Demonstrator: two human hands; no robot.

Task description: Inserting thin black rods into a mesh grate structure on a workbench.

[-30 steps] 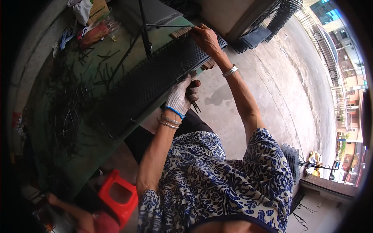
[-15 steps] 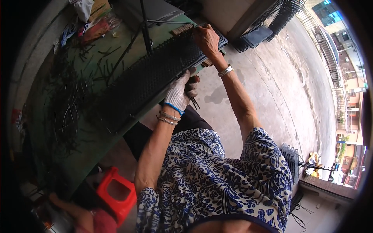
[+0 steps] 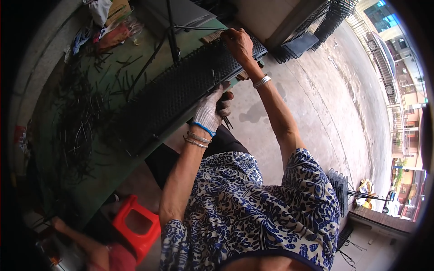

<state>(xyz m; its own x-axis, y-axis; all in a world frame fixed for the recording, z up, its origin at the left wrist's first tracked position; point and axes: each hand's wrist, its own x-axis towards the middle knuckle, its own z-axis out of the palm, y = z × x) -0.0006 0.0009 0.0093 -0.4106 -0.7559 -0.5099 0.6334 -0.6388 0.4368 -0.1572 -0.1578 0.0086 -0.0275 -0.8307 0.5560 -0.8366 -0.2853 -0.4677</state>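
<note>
The right hand (image 3: 240,46) has edged slightly inward from the near end of the perforated black panel (image 3: 181,81) since half a second ago, while the left hand (image 3: 208,110) keeps its place at the panel's long edge. The right hand is bare, its fingers bent and drawn together at the panel's upper right part; whether they pinch anything cannot be told. A thin dark rod of a black metal stand (image 3: 172,36) reaches to just beside those fingers. The left hand, in a white knit glove with a blue cuff, is curled closed around a few thin black rods (image 3: 228,122) whose ends stick out below; its topmost fingertips meet the panel's edge.

The panel lies diagonally across the green table (image 3: 101,192), its right end jutting past the tabletop above the concrete floor (image 3: 312,108). A ribbed brown strip (image 3: 244,76) shows under that end. The floor stretches broadly to the right of both forearms, giving room on that side. On the left, a tangled heap of black rods (image 3: 79,128) takes up much of the table, and grey sheets (image 3: 192,17) lie beyond the stand. A red plastic stool (image 3: 149,239) stands below the table's near edge, close to another person's red sleeve (image 3: 121,258).
</note>
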